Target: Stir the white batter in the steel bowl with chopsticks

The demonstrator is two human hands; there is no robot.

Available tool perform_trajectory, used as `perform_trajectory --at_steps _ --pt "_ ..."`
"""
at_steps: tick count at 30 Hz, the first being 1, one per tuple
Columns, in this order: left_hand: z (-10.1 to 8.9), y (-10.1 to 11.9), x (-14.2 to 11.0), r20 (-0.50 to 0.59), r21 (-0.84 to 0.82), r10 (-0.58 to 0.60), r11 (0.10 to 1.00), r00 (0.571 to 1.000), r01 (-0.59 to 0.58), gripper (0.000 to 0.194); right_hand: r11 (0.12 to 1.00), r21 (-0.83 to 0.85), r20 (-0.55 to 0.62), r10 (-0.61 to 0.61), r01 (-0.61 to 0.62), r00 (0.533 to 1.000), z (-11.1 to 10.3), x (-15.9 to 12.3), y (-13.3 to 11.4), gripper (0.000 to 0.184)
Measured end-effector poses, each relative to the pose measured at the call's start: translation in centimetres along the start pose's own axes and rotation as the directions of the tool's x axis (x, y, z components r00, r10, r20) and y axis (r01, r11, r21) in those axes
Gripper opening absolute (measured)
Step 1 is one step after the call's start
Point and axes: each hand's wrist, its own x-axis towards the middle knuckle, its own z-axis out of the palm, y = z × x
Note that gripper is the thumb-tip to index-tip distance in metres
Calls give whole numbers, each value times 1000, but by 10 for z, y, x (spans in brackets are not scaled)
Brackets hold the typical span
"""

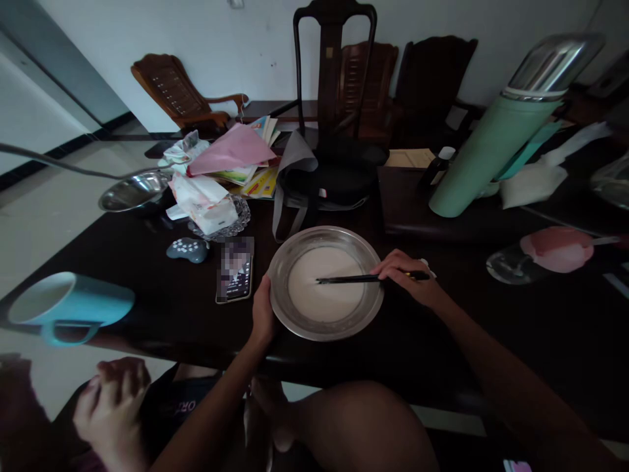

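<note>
With the left hand (263,313) gripping the metal bowl (327,333) on the worktop (171,321), the right hand (401,270), holding black chopsticks (346,279) in the milky liquid (324,303), probably needed slow, low strokes.

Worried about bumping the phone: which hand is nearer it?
Left. The left hand, against the bowl, is just right of the phone; the right hand, holding chopsticks, is across the bowl.

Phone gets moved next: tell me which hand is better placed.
Left, I'd judge. The left hand grips the bowl on the side beside the phone. The right hand is across the bowl, holding chopsticks.
</note>
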Motion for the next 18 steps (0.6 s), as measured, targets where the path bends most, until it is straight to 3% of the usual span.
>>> perform_trajectory --at_steps 4,9,13,18 --pt "-2 0 0 -2 31 26 999 1000 -25 41 999 31 -67 29 -27 997 -2 0 0 31" --pt "0 6 -3 -7 64 0 998 1000 0 41 1000 14 9 3 -3 1000 0 0 1 23" --pt "1 9 -5 -13 41 -7 999 1000 8 43 999 16 -80 37 -36 996 -1 0 1 30" --pt "4 8 0 17 -46 13 999 1000 -12 47 1000 4 0 8 -8 1000 -1 0 -1 26"
